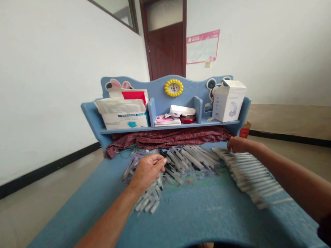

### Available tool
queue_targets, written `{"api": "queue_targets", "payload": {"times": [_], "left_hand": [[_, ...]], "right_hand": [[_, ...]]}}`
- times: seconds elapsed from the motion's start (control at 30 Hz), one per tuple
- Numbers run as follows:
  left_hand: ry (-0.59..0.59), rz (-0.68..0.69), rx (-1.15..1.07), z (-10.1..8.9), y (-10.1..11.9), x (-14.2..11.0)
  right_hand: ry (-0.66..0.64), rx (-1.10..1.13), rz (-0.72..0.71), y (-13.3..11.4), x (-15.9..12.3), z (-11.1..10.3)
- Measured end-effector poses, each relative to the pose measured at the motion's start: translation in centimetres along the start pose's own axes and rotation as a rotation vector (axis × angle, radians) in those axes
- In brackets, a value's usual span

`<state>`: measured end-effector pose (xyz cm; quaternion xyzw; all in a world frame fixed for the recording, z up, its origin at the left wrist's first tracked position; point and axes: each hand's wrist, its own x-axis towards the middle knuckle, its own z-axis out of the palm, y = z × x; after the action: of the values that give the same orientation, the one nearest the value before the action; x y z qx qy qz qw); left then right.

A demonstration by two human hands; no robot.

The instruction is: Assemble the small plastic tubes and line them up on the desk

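My left hand [149,168] is over the left part of the desk, thumb and fingers pinched together. Whatever lies between its fingertips, if anything, is too small to make out. Under and in front of it are short, pale translucent pieces like pen caps [148,200]. Just to its right lies a loose heap of translucent pen barrels [191,158], some with black ends. At the far right, my right hand [234,144] is closed at the top end of a slanting row of pale pens [254,175]. Its fingertips and anything in them are hidden. This row looks blurred.
The blue desk [196,213] has a raised shelf at the back. On that shelf stand a mask box [126,117], a stack of papers [167,122], a red round tin [187,119] and a white box [229,101]. Bunched checked cloth [170,137] lies beneath it.
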<state>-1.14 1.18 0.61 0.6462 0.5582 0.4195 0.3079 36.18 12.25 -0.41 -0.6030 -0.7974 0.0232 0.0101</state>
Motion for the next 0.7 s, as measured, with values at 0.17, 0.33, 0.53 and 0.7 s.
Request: {"api": "queue_targets", "payload": {"times": [0.17,0.33,0.53,0.7], "left_hand": [[0.035,0.002,-0.022,-0.4,-0.1,0.1],[0.048,-0.001,0.015,-0.6,-0.2,0.1],[0.048,0.028,0.049,-0.6,-0.4,0.1],[0.041,0.032,0.041,-0.7,-0.5,0.1]], "right_hand": [[-0.073,-0.074,-0.02,-0.1,0.0,-0.1],[0.017,-0.126,-0.058,-4.9,-0.7,-0.9],[0.016,-0.123,-0.175,-13.9,-2.7,-0.6],[-0.008,-0.168,-0.045,-16.7,-2.2,0.2]]}}
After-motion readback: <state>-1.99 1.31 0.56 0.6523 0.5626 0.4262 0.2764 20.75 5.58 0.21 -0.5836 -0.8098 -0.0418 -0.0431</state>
